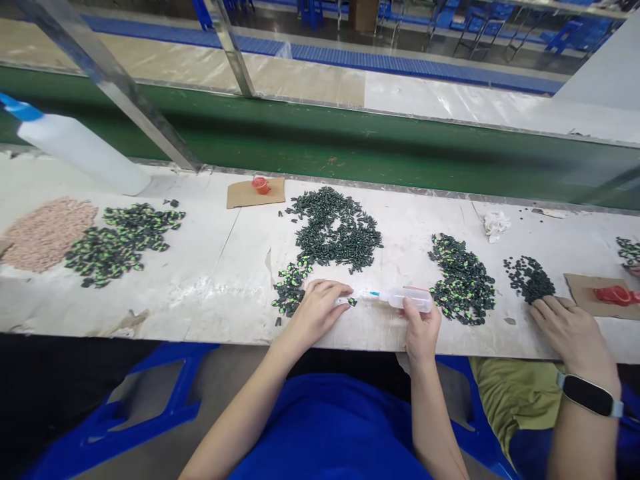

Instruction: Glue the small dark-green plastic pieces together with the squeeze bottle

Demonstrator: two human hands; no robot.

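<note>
At the frame's centre, a worker's left hand (320, 308) pinches a small green-marked black piece (353, 302); the right hand (422, 327) grips a bottle (407, 298), blue tip (375, 294) near it. Work appears partway: loose dark pieces (345, 249) lie heaped above, a green-marked cluster (287, 288) left.

A white tabletop (235, 293) bears slim dark-green cylinders (345, 251), black-and-lime pieces (288, 291) at their seven o'clock, pink pellets (49, 235) at nine.
</note>
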